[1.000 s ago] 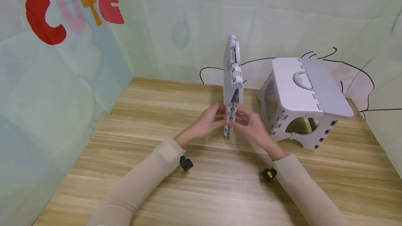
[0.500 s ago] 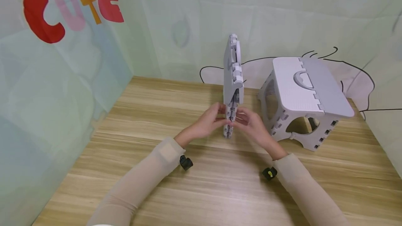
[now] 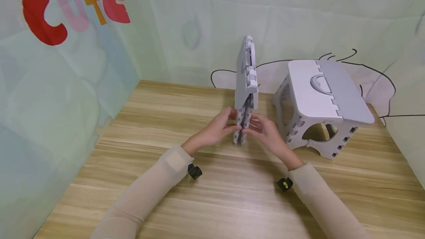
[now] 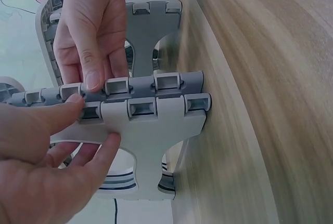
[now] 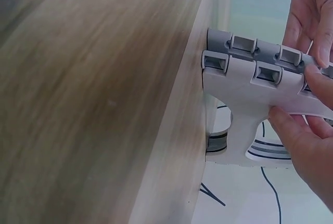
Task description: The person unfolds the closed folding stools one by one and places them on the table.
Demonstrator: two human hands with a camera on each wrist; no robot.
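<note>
A grey and white folding stool [image 3: 246, 75], folded nearly flat, stands on edge on the table in the head view. Its two hinged leg panels hang side by side with a narrow gap between their lower ends. My left hand [image 3: 217, 128] pinches the left panel, thumb on its front edge and fingers on its outer face. On the other side, my right hand [image 3: 267, 134] grips the right panel the same way. In the left wrist view the left thumb [image 4: 65, 112] presses the hinge edge of one panel [image 4: 151, 125]; the right thumb [image 4: 91, 76] lies on the other.
A second stool [image 3: 315, 91], unfolded, stands on its legs close to the right forearm. The wood-grain table [image 3: 166, 99] meets a printed cloth backdrop [image 3: 186, 17] behind, with another cloth wall on the left bearing coloured letters.
The lower ends of the leg panels have parted slightly, the left one shifting left with my left hand. My right hand has hardly moved.
</note>
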